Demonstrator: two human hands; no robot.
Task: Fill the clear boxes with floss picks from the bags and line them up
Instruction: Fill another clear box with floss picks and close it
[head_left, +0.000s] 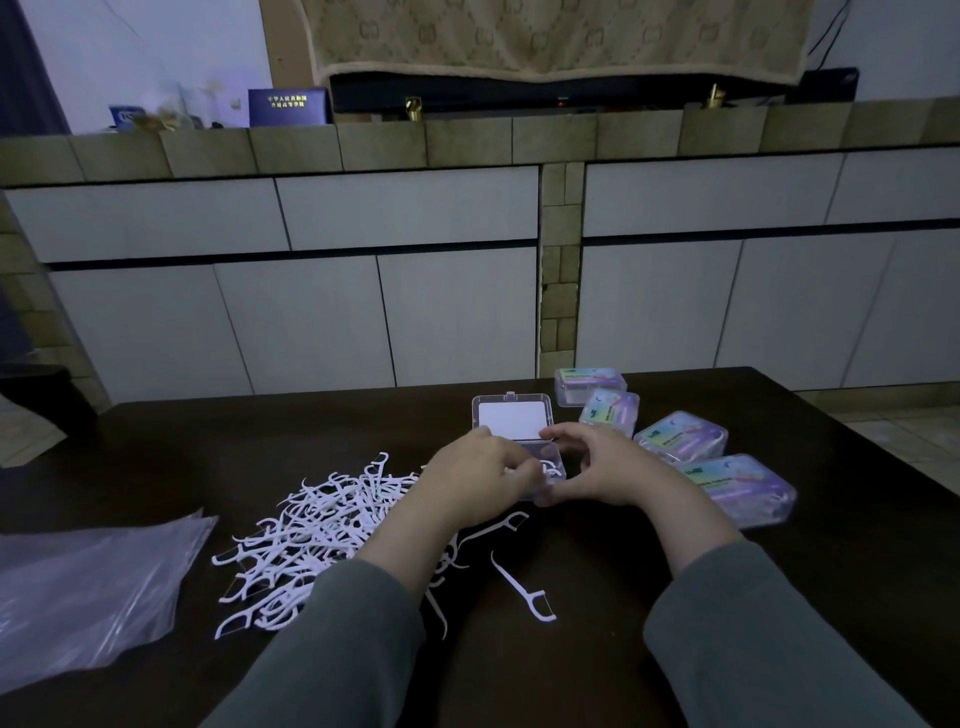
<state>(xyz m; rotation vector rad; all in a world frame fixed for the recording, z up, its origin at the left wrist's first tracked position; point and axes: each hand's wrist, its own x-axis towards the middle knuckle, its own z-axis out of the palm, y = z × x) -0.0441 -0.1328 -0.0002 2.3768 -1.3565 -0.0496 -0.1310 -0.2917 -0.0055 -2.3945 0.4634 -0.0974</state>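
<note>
Clear box (555, 457) open, white picks (551, 469) inside

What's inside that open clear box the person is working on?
A few white floss picks show in the open clear box, near its right end. The left hand covers the rest, so how full it is cannot be told.

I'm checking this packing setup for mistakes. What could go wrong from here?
The open clear box sits close to the loose pile of floss picks, so the left hand or its sleeve may drag picks around. Stray picks lie near the forearms. The row of filled boxes beside the right hand might get nudged.
</note>
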